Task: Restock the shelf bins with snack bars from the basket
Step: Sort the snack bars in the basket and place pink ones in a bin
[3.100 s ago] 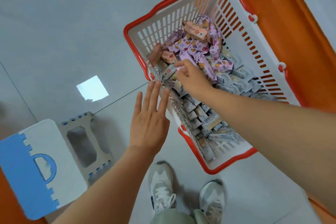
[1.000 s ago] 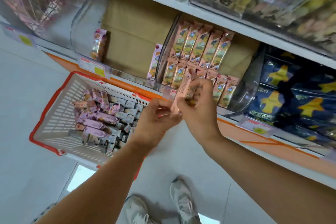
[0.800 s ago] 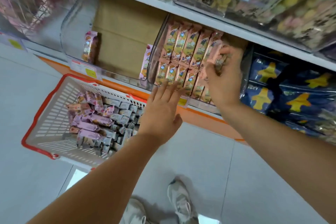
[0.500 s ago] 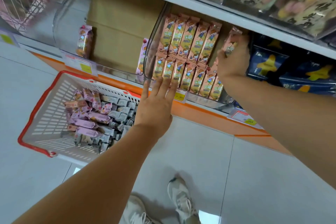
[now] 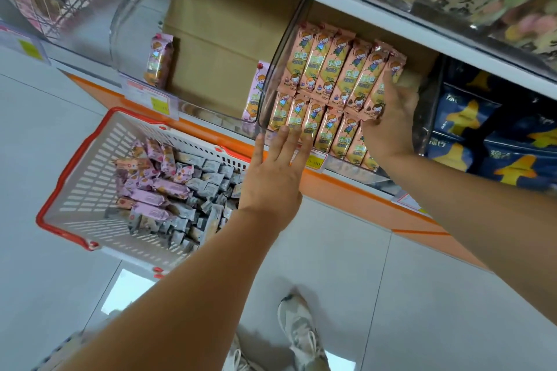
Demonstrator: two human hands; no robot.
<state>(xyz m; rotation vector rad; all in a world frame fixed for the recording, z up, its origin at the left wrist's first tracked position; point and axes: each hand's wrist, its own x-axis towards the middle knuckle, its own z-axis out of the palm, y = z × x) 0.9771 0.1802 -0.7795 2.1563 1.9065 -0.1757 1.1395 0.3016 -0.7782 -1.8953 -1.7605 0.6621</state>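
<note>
While the right hand (image 5: 388, 129) lies against the end snack bar (image 5: 393, 65) of the upper peach row in the clear bin (image 5: 269, 90), its fingers are partly hidden by the wrappers, so I cannot tell whether they grasp it. The left hand (image 5: 275, 173) hovers at the bin's front edge, fingers straight and released. Left of the bin, the basket (image 5: 90, 187) on the floor holds purple and grey bars (image 5: 162, 190)

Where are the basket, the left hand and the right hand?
basket (image 5: 90, 184): head view, slotted side wall.
left hand (image 5: 272, 181): head view, back of hand.
right hand (image 5: 388, 129): head view, back of hand.
</note>
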